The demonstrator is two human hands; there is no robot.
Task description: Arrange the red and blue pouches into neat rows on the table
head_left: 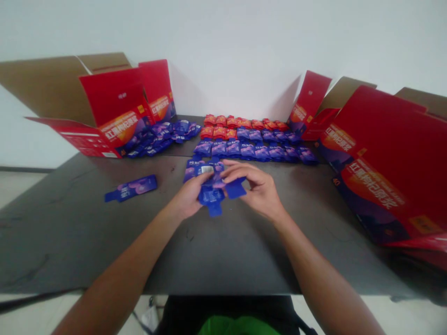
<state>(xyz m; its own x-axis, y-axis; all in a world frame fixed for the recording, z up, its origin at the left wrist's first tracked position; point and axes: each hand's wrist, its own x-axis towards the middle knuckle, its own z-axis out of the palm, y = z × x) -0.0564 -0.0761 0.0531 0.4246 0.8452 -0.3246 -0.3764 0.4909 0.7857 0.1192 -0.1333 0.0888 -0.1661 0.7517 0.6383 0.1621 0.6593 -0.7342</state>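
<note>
My left hand (188, 197) and my right hand (256, 188) meet over the middle of the dark table (87, 242). Both are closed on a small flat blue carton (213, 193) with open flaps, held just above the tabletop. A blue pouch (202, 168) with a white label lies right behind the carton, near my fingertips. Another flat blue carton (132, 188) lies alone on the table to the left of my left hand.
Rows of blue pouches (254, 150) and red pouches (240, 123) lie at the back. A loose heap of blue pouches (159, 135) spills from an open red and brown box (104, 111) at back left. Large open red boxes (380, 167) stand at the right.
</note>
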